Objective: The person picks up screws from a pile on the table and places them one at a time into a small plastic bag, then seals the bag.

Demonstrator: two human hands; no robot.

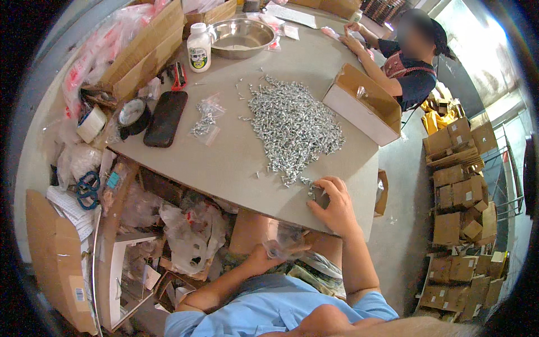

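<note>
A large heap of small silvery screws (295, 126) lies in the middle of the grey table (224, 168). At the near tip of the heap, my right hand (337, 208) rests on the tabletop, thumb and curved fingers apart around a few loose screws (311, 192). Below the table's near edge, over my lap, my left hand (263, 258) is closed on a clear plastic bag (285, 237). What the bag contains, if anything, I cannot make out. Left of the heap lies a small clear bag of screws (206, 121).
A black phone (165, 119), a white bottle (199, 49) and a steel bowl (241, 38) are on the left and far table. An open cardboard box (362, 106) stands right of the heap. Across the table sits another person (412, 62). Blue scissors (87, 190) lie left.
</note>
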